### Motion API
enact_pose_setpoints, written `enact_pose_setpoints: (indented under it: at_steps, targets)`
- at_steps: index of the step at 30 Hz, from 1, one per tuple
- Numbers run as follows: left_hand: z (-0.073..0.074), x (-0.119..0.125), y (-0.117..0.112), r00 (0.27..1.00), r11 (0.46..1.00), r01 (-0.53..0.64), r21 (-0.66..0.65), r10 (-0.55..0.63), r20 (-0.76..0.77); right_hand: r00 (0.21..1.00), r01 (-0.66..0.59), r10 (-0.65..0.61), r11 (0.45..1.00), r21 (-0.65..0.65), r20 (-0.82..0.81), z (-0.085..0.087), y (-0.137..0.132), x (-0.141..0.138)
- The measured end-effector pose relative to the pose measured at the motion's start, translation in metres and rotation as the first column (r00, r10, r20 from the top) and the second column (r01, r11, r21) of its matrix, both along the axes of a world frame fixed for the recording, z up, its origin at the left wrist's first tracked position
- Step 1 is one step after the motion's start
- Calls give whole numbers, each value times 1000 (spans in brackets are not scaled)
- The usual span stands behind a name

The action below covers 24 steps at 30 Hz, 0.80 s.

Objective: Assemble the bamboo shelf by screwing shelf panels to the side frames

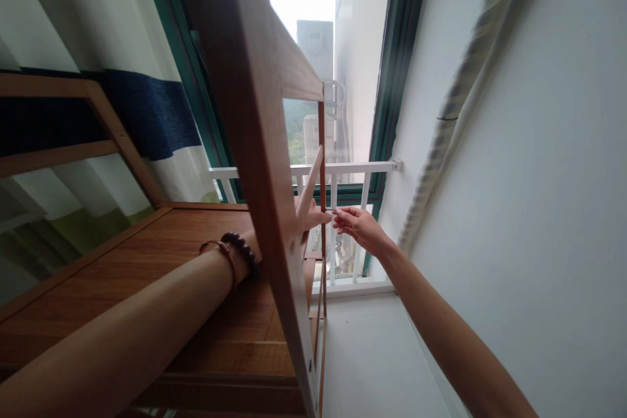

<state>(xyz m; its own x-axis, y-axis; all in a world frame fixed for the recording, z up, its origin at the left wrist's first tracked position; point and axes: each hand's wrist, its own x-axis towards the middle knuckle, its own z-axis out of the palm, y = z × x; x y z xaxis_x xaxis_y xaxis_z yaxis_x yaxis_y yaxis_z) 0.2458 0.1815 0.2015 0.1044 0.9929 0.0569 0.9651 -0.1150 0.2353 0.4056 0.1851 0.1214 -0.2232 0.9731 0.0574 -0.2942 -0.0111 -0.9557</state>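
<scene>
A wooden shelf unit point(161, 255) fills the left of the view, with an upright side board point(255, 117) running close past the camera. My left hand point(316, 217) reaches behind that board and is mostly hidden; only fingertips show at a thin wooden upright point(322, 144). A beaded bracelet point(241, 249) and a thin bangle sit on that wrist. My right hand point(356, 225) comes in from the right, its fingers pinched together on a tiny thing I cannot make out, almost touching the left fingertips.
A window with a green frame point(386, 98) and a white railing point(353, 168) lies ahead. A striped curtain point(147, 111) hangs on the left. A white wall point(539, 176) and a ribbed hose point(455, 98) are on the right; a white sill point(372, 353) lies below.
</scene>
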Motion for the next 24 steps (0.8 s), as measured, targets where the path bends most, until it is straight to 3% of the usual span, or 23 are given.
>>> enact_pose_setpoints:
  at_steps: [11, 17, 24]
  targets:
    - [4, 5, -10, 999, 1000, -18, 10, 18, -49, 960, 11, -95, 953, 303, 264, -16, -32, -4]
    - [7, 5, -9, 999, 1000, -13, -5, 13, -51, 942, 139, -242, 913, 385, 234, -8, -45, -9]
    - [7, 5, -6, 1000, 1000, -1, 15, 2, -30, 902, 168, -329, 864, 475, 280, -6, -56, -16]
